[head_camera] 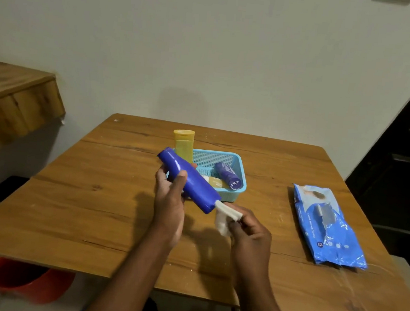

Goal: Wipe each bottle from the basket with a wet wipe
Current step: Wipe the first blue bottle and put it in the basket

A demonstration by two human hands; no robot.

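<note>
Blue bottle (pixel 188 181) gripped in left hand (pixel 170 197), right hand (pixel 251 231) pinching wet wipe (pixel 225 216) at its base

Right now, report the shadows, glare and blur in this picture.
Head view: soft shadows under both hands on the table; a glare streak along the blue bottle; shine on the wipes pack; right hand and wet wipe slightly blurred; table edges bow from the wide lens.

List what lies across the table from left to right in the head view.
Left hand → blue bottle → wet wipe → right hand → pack of wipes.
</note>
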